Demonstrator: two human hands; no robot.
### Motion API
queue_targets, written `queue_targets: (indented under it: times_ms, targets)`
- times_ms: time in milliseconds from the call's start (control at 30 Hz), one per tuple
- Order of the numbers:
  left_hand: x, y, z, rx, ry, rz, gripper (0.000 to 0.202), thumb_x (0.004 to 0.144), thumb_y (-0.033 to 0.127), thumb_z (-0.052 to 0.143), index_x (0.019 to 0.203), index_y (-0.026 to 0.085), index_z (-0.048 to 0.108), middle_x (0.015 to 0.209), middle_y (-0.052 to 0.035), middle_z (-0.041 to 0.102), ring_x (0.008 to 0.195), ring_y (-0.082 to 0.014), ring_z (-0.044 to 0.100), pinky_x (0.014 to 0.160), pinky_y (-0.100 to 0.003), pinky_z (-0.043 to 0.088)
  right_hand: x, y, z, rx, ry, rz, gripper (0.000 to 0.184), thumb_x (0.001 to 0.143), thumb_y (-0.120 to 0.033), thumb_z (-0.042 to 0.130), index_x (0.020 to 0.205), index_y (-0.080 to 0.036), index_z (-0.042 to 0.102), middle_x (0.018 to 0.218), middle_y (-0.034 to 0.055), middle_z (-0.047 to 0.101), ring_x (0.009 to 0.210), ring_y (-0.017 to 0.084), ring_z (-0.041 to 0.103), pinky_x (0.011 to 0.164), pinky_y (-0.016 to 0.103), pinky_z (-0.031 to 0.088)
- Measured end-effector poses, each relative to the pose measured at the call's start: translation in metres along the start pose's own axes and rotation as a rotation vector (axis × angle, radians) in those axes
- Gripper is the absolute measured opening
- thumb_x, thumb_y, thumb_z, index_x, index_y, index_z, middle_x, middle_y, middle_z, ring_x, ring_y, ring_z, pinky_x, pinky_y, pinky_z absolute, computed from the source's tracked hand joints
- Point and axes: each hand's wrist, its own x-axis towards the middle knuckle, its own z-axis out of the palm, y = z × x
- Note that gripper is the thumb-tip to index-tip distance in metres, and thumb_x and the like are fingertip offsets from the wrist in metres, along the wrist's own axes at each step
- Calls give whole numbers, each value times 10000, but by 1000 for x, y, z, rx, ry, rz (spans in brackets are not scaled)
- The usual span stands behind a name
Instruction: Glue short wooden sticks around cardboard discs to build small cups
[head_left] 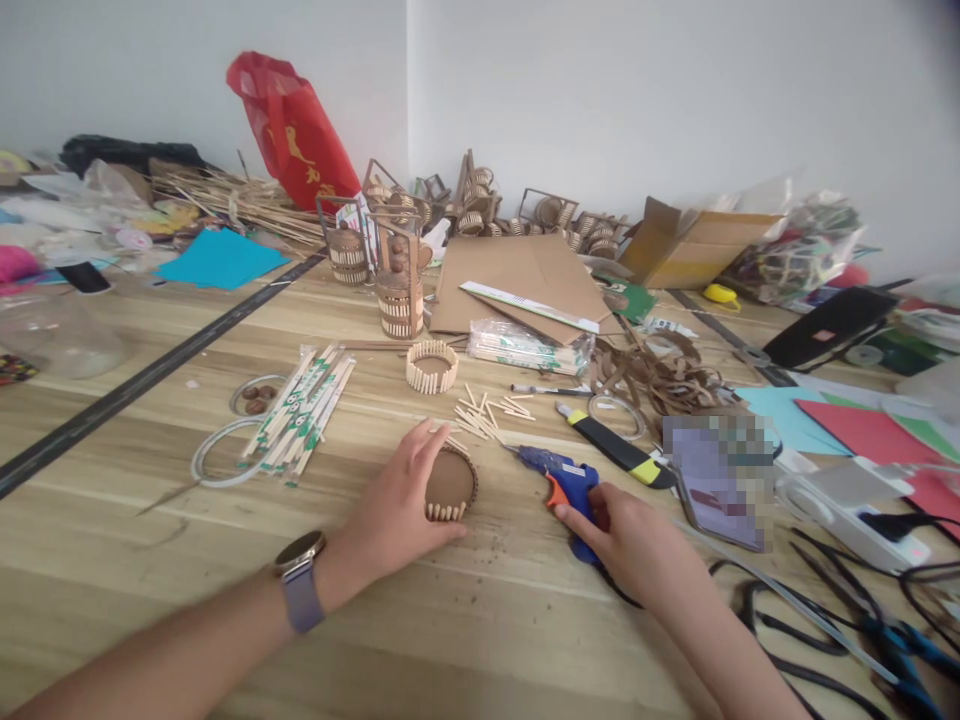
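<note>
On a worktop (300, 640), the left hand (386, 505) is holding a round base (451, 482) in a half-open curl, seemingly steadying it. The right hand (619, 530) is gripping a glue gun (574, 485) closely, nozzle pointing toward the base's far side. Loose sticks (480, 412) are lying just behind, apparently within easy reach; a stick ring (432, 369) is standing beyond.

The round brown base (453, 478) (partly stick-edged) lies open-side up — blue, orange-triggered glue gun (576, 484) nearby, nozzle leftward.
</note>
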Motion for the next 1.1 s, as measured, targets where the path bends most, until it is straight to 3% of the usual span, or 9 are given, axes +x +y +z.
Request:
queue_targets:
  times_ms: [167, 333, 467, 600, 733, 933, 1100]
  targets:
    - [2, 4, 1, 67, -6, 19, 1078, 674, 150, 795, 1489, 297, 105, 1522, -170, 287, 1425, -371, 298, 1132, -570, 350, 5, -1, 2, 60, -19, 9, 282, 835, -477, 510, 686, -238, 528, 675, 71, 695, 597, 228, 622, 533, 298, 382]
    - [3, 2, 2, 53, -20, 32, 1019, 688, 138, 754, 1482, 273, 131, 1514, -170, 299, 1423, -348, 305, 1145, -555, 335, 6, 6, 3, 255, -18, 50, 284, 748, -522, 519, 700, -243, 537, 615, 31, 643, 577, 216, 599, 536, 303, 391]
    - [3, 1, 2, 22, -6, 29, 1014, 688, 129, 745, 1484, 283, 135, 1517, -155, 294, 1429, -340, 292, 1152, -550, 325, 5, 11, 9, 536, 123, -46, 293, 713, -533, 558, 690, -250, 488, 594, -21, 538, 524, 162, 498, 502, 280, 375]
    - [3, 0, 1, 7, -16, 6, 1012, 690, 137, 743, 1488, 298, 142, 1524, -142, 285, 1431, -348, 283, 1147, -561, 326, 2, 6, 9, 845, 255, -91, 262, 709, -441, 635, 816, -241, 503, 692, -24, 556, 597, 153, 523, 537, 257, 427]
    - [3, -1, 1, -3, -19, 8, 1017, 693, 150, 751, 1491, 298, 138, 1526, -141, 286, 1430, -350, 284, 1154, -563, 313, -7, -3, 6, 864, 118, -93, 229, 700, -426, 663, 758, -229, 562, 647, -16, 575, 600, 164, 539, 544, 263, 451]
    - [4, -3, 0, -14, -29, 14, 1006, 690, 156, 762, 1486, 295, 162, 1521, -133, 308, 1427, -343, 288, 1160, -554, 308, -21, -6, 20, 874, -28, 54, 330, 710, -529, 653, 669, -206, 597, 557, -17, 542, 528, 148, 494, 500, 265, 420]
    - [4, -5, 1, -25, -24, 9, 1003, 685, 169, 773, 1481, 279, 174, 1510, -132, 328, 1416, -332, 307, 1157, -536, 322, -21, -5, 27, 797, -26, -82, 337, 746, -533, 631, 693, -200, 635, 625, -5, 590, 606, 168, 548, 568, 270, 459]
